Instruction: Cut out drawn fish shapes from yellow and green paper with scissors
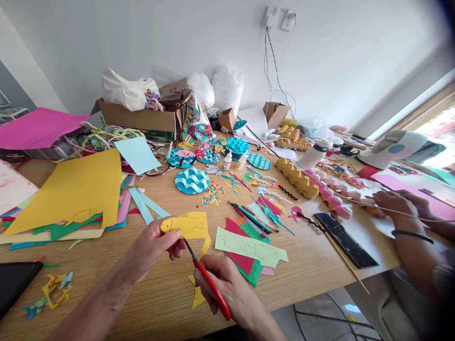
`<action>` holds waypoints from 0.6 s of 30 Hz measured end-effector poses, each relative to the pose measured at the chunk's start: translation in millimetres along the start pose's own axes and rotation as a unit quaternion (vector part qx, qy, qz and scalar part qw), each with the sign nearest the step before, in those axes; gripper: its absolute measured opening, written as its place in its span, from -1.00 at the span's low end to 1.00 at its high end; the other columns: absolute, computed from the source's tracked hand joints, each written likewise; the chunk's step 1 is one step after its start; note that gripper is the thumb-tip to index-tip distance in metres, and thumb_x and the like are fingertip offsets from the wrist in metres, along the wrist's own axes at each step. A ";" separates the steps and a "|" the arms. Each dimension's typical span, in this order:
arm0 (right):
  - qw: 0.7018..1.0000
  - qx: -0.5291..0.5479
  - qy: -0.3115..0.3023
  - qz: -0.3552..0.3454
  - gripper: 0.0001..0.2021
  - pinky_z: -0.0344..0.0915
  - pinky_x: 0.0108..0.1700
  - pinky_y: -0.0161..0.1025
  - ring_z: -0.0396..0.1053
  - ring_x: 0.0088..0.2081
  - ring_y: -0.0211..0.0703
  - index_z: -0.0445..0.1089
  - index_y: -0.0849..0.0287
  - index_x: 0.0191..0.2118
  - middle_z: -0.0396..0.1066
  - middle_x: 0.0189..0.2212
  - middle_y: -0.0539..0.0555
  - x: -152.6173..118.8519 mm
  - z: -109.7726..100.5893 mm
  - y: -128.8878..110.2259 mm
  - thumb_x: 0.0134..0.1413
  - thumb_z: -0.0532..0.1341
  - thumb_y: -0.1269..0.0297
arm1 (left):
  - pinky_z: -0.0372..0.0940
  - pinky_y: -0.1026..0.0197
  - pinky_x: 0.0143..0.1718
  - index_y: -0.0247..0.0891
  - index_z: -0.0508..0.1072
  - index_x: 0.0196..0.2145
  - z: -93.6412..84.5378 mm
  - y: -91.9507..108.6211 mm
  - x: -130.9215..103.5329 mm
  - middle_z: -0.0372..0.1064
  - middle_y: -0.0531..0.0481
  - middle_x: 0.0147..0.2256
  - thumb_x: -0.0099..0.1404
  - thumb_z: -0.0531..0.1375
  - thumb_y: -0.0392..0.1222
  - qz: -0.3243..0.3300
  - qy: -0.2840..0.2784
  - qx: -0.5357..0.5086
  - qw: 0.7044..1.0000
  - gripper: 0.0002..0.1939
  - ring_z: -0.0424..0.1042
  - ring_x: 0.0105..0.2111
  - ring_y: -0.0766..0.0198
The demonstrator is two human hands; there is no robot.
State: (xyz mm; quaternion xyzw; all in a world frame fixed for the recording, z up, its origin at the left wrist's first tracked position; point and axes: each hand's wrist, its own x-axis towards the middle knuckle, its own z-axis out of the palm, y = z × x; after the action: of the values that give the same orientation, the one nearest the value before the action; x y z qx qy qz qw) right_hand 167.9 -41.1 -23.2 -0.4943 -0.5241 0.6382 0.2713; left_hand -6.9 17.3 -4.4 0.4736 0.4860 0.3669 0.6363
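Left hand (156,240) pinches the yellow fish-drawn paper (192,225) between its fingers, up above the tabletop (156,308); right hand (229,279) curls its fingers round red-handled scissors (215,292), blades just by the paper's lower edge!

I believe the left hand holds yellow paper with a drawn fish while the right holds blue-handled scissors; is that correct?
Not quite: the scissors in the right hand are red-handled, as the head view shows; the rest is correct.

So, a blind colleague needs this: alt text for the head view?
A left hand holds yellow paper bearing a drawn fish; the right hand holds red-handled scissors below it. Coloured sheets and craft pieces lie across a table.
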 end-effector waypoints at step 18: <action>0.999 -0.041 0.010 -0.003 -0.74 -0.09 -0.59 -0.40 0.00 -0.65 -0.41 0.13 0.16 -0.56 0.05 -0.69 -0.15 -6.3 0.7 -1.6 0.13 0.10 0.29 | 0.20 0.29 -0.60 -0.29 0.42 -0.57 1.8 7.2 -5.8 0.43 0.08 -0.66 -0.05 0.23 -0.12 -0.051 -0.021 -0.016 0.998 -0.84 0.31 -0.67 0.38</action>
State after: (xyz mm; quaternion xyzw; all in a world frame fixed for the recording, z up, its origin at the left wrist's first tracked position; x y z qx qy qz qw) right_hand 169.3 -46.3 -19.5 -0.5102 -0.5484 0.6102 0.2581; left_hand -6.8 13.5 4.2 0.4459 0.4900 0.3315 0.6717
